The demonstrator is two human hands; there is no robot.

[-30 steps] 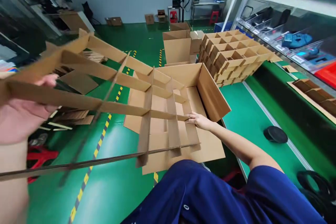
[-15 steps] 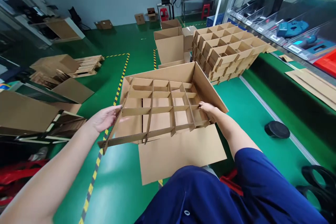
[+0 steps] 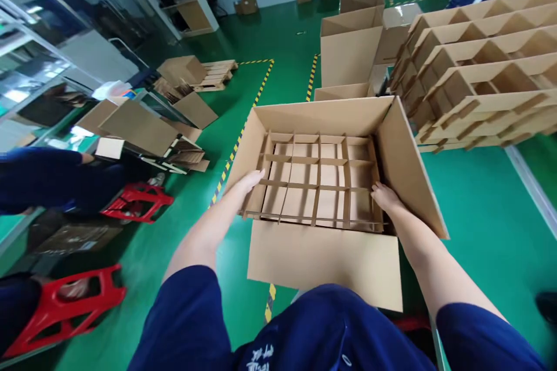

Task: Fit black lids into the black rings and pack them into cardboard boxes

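While seated low inside the open box (image 3: 324,258), divider grid (image 3: 317,179) nearly level, near edge a touch proud. Left hand (image 3: 248,184) flat, fingers together, pressed on the grid's left end; right hand (image 3: 385,197) curled loosely over the right end, clamped on nothing. Risk, as a judgement: uneven push, one side ahead of the other, jamming the grid against the box wall, buckling a thin strip or popping a slot loose. More divider stacks (image 3: 483,69) beside on the tabletop (image 3: 478,197).
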